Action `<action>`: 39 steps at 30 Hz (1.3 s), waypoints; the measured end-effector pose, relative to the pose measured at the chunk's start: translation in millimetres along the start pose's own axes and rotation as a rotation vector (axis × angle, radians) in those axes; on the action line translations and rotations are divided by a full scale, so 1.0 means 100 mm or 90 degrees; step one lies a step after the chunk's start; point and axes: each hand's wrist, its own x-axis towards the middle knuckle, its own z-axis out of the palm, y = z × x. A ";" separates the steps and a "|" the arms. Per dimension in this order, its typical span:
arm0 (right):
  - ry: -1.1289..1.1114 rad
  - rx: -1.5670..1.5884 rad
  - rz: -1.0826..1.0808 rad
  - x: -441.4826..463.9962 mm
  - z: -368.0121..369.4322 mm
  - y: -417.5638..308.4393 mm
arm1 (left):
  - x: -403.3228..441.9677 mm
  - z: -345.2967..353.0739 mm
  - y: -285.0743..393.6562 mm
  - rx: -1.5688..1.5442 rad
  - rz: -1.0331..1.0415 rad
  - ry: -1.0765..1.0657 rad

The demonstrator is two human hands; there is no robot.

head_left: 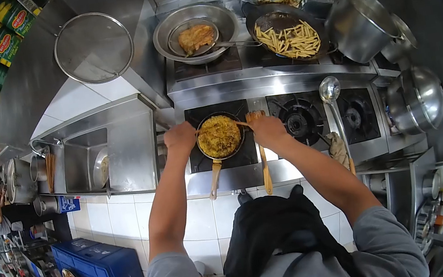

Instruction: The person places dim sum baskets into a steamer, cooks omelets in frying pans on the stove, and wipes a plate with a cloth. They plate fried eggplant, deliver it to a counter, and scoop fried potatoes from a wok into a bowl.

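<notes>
A small round pan [215,165] full of yellow, chunky cooked food [220,136] sits on the front left burner, its pale handle [215,181] pointing towards me. At its left rim is my left hand [180,139], fingers closed. My right hand [268,129] is closed at the right side; a thin brown strip runs from it to the pan's rim. What either hand grips, if anything, is too small to make out. Just beside my right hand lies a wooden-handled tool [265,169], its upper end partly covered by the fingers.
Behind stand a steel bowl [161,32] with a strainer of fried food [196,38], and a wok of fries [288,41]. A ladle [330,92] lies across the right burners. Pots [359,21] crowd the right. A sink [83,160] is left; a blue crate [101,273] stands on the floor.
</notes>
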 end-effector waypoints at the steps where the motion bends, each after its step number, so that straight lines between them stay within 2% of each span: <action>1: 0.020 0.019 -0.016 0.01 0.00 -0.03 | 0.08 0.13 0.03 -0.001 -0.003 -0.001; 3: 0.046 -0.022 -0.023 0.23 0.25 0.06 | 0.38 0.43 0.06 0.042 -0.024 0.037; 6: 0.057 -0.068 -0.028 0.31 0.20 0.08 | 0.43 0.36 -0.08 0.049 -0.043 -0.010; 9: 0.044 -0.059 -0.048 0.15 0.02 -0.06 | 0.23 0.14 -0.12 0.045 -0.004 0.017; 12: 0.017 -0.059 -0.062 0.11 0.13 -0.17 | 0.15 0.32 0.00 0.108 0.022 0.029; 15: -0.002 -0.064 -0.042 0.13 0.10 -0.13 | 0.13 0.26 -0.18 0.067 -0.034 -0.019; 18: 0.009 -0.046 -0.041 0.11 0.02 -0.16 | 0.10 0.12 -0.29 0.075 0.006 0.003; 22: 0.021 -0.048 -0.053 0.24 0.09 -0.34 | 0.19 0.11 -0.15 0.108 0.002 0.024; 25: 0.039 -0.067 -0.031 0.40 0.26 -0.29 | 0.26 0.20 -0.14 0.161 -0.055 0.013; 30: 0.017 -0.042 -0.085 0.18 0.19 -0.45 | -0.06 -0.09 -0.04 0.168 0.047 0.010; 33: -0.029 -0.032 -0.076 0.16 0.18 -0.48 | 0.05 0.22 -0.06 0.167 0.024 -0.012; 37: -0.058 -0.036 -0.045 0.03 -0.06 -0.47 | -0.03 -0.08 -0.19 0.159 0.008 -0.054; 39: -0.059 -0.034 -0.060 -0.03 -0.01 -0.52 | -0.10 -0.12 -0.16 0.202 0.064 -0.049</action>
